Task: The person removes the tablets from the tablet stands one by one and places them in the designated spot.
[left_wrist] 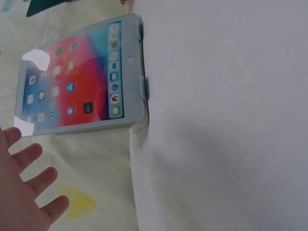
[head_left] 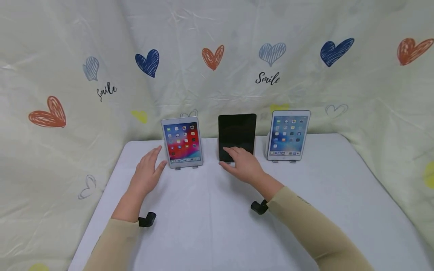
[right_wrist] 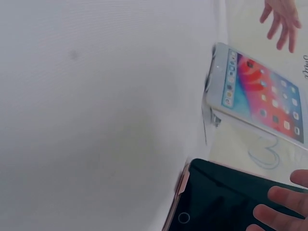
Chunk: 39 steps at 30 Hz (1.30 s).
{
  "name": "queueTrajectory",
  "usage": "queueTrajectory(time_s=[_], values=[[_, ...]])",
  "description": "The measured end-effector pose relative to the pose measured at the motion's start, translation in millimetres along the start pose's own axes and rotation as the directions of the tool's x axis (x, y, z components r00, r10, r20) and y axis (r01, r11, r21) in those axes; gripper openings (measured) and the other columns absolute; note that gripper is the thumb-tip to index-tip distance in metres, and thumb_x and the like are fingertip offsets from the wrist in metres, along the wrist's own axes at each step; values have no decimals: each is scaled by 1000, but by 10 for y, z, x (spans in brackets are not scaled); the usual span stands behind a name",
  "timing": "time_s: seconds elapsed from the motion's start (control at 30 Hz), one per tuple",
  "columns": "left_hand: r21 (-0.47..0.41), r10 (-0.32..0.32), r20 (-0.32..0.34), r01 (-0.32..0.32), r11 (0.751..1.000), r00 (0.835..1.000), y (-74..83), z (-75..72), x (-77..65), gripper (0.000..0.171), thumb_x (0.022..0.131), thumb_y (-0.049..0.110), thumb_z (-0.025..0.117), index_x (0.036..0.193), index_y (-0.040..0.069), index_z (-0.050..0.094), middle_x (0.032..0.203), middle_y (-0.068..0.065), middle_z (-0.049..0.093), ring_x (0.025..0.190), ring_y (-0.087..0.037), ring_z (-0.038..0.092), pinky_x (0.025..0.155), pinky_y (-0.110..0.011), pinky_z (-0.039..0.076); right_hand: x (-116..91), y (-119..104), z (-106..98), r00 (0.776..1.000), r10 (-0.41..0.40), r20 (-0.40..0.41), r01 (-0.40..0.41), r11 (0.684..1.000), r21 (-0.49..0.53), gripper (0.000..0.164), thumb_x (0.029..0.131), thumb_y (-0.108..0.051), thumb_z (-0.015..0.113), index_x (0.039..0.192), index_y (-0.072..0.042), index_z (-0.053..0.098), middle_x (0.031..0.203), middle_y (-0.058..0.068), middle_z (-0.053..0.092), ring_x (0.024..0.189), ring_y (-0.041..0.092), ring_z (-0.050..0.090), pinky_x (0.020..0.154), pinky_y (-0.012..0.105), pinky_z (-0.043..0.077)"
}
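Observation:
Three tablets lean on stands along the far side of the table. The left one, a white tablet [head_left: 182,141], shows app icons over a red and blue background. My left hand [head_left: 146,171] hovers just left of it with fingers spread, and the left wrist view has that hand [left_wrist: 26,183] beside the tablet's edge. In the middle stands a black tablet [head_left: 237,131] with a dark screen. In front of its lower part is my right hand [head_left: 245,165], fingers extended; whether they touch the screen I cannot tell. Neither hand holds anything.
Right of the black tablet, another white tablet [head_left: 288,135] displays icons on a blue background. A white cloth covers the table [head_left: 210,218]. Behind it hangs a pale curtain [head_left: 237,30] printed with hearts and "Smile". Each wrist wears a small black camera [head_left: 259,207].

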<state>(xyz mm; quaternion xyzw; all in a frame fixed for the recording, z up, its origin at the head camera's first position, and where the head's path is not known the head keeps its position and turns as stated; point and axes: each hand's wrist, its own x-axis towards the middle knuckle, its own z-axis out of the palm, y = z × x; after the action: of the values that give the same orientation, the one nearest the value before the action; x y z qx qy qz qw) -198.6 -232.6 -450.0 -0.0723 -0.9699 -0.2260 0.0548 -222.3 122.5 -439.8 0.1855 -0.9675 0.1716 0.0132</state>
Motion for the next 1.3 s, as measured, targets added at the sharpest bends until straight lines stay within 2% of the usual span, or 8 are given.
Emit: queueTrajectory(time_s=[0.27, 0.37, 0.6, 0.73, 0.93, 1.13, 1.3], values=[[-3, -35, 29, 35, 999, 999, -12, -21, 63, 71, 103, 50, 43, 160, 19, 16, 160, -19, 25, 146, -41, 22, 112, -63, 23, 109, -116, -3, 998, 39, 44, -39, 999, 7, 71, 93, -63, 52, 151, -23, 43, 149, 8, 47, 136, 28, 44, 105, 51, 42], [-3, -41, 26, 41, 999, 999, -39, -20, 86, 70, 103, 51, 40, 160, 19, 15, 160, -19, 25, 146, -41, 21, 112, -63, 22, 157, -152, 10, 998, 48, 41, -49, 999, 17, 69, 94, -62, 52, 151, -23, 44, 149, 7, 47, 135, 27, 46, 104, 50, 43], [-17, -65, 19, 65, 998, 998, -81, 0, 191, 68, 104, 43, 44, 160, 20, 14, 160, -19, 24, 146, -40, 20, 112, -64, 21, 274, -233, 23, 998, 50, 30, -51, 998, 44, 65, 95, -55, 54, 150, -23, 43, 145, 5, 51, 130, 24, 50, 101, 47, 47], [-24, -80, 34, 81, 996, 996, -74, 4, 248, 69, 104, 48, 41, 161, 21, 13, 161, -18, 23, 147, -40, 19, 113, -64, 20, 329, -276, 36, 997, 66, 40, -69, 996, 62, 65, 95, -55, 55, 150, -23, 43, 145, 5, 51, 130, 24, 50, 101, 48, 47], [-39, -96, 34, 98, 994, 995, -92, 20, 319, 67, 105, 46, 41, 161, 21, 13, 161, -18, 22, 147, -40, 19, 113, -63, 20, 404, -348, 57, 991, 118, 59, -125, 985, 121, 65, 94, -53, 57, 150, -21, 44, 145, 6, 51, 128, 25, 52, 98, 48, 48], [-52, -94, 37, 96, 994, 995, -107, 4, 401, 68, 104, 51, 37, 161, 20, 14, 161, -18, 22, 146, -41, 20, 113, -64, 20, 498, -445, 67, 982, 174, 77, -185, 967, 173, 66, 94, -54, 57, 150, -21, 44, 134, 4, 58, 115, 22, 60, 89, 44, 54], [-59, -110, 47, 113, 992, 993, -102, 3, 461, 70, 103, 54, 35, 160, 19, 15, 161, -17, 22, 147, -40, 20, 113, -63, 21, 574, -527, 82, 979, 184, 84, -198, 958, 207, 63, 96, -49, 58, 150, -21, 43, 135, 5, 59, 114, 23, 61, 85, 42, 56]])
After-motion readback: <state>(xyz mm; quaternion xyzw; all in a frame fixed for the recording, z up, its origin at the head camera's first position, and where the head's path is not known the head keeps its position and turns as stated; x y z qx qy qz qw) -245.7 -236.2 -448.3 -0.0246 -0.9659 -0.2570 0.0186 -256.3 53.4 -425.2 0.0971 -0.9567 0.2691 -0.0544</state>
